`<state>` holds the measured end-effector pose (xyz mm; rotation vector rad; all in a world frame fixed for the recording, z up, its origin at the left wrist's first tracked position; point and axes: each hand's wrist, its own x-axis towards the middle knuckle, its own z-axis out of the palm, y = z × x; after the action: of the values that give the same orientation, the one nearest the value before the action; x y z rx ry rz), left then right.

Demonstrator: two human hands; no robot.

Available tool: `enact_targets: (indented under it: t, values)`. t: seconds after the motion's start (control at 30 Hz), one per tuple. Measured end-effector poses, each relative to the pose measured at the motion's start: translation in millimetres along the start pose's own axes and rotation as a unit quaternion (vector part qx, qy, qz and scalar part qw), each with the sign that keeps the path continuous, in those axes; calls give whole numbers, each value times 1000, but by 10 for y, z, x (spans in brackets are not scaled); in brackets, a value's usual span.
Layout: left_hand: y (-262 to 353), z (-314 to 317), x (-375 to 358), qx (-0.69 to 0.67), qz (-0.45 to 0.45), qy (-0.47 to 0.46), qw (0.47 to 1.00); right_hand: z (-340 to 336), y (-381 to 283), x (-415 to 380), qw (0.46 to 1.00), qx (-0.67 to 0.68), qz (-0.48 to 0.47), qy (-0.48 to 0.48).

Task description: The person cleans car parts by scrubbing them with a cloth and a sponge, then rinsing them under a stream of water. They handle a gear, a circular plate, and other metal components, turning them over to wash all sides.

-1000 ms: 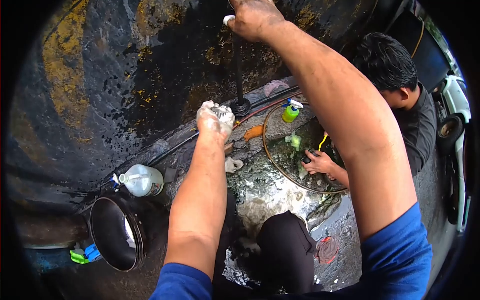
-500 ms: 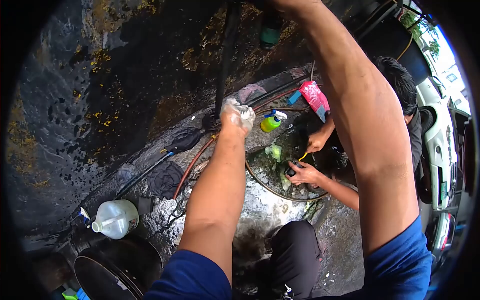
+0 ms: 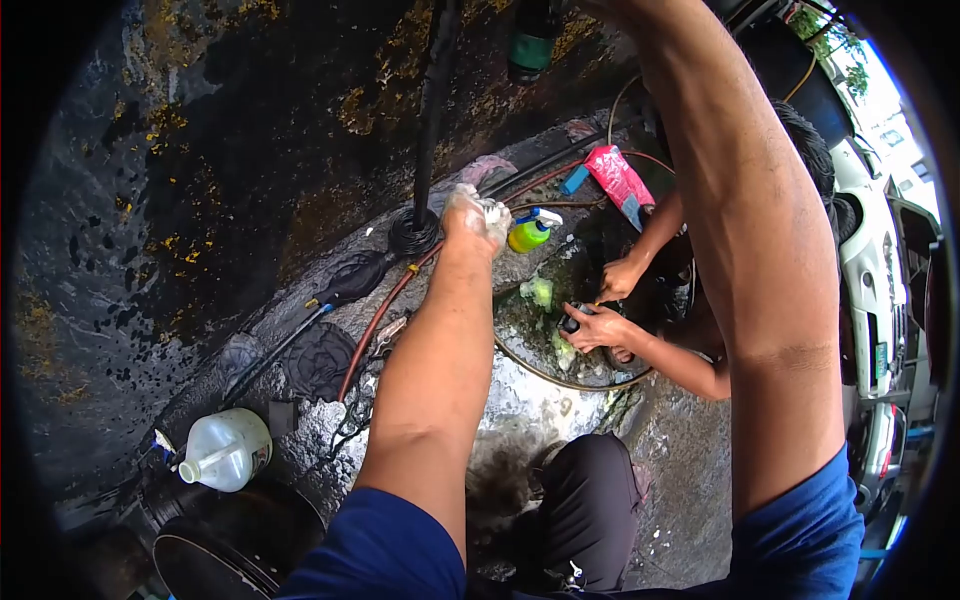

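Observation:
My left hand [image 3: 474, 216] is covered in white foam and closed around a soapy wad, held out just right of a black vertical hose [image 3: 431, 100]. That hose ends in a dark coil [image 3: 413, 236] on the wet ground. My right arm [image 3: 760, 230] reaches up past the top of the picture, so its hand is hidden. A dark green-banded object [image 3: 530, 40] hangs at the top edge near where that arm leaves view. A green spray bottle [image 3: 528, 233] stands just beyond my left hand.
Another person crouches at right, both hands [image 3: 603, 322] on a small dark part over a wet hollow. Nearby lie a red bag [image 3: 620, 180], a reddish hose [image 3: 385, 310], dark rags [image 3: 322, 360], a white jug [image 3: 225, 448], a black round basin [image 3: 235, 545] and a white car [image 3: 880, 290].
My right hand, gripping the hose top a second ago, has risen out of view. My left hand stays closed and foamy. The view has shifted, and the other person's hands came closer together.

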<state>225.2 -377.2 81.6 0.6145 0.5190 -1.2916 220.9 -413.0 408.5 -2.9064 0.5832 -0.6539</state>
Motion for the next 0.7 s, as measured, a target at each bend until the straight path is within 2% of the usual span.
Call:
enact_targets:
  t: [0.43, 0.6, 0.7]
  values:
    - [-76, -16, 170, 29, -6, 24, 999, 151, 96, -8, 1000, 8, 12, 3]
    - [9, 106, 91, 27, 51, 8, 998, 310, 81, -36, 1000, 10, 11, 11]
    - [17, 149, 85, 16, 47, 14, 999, 316, 90, -10, 1000, 9, 11, 14]
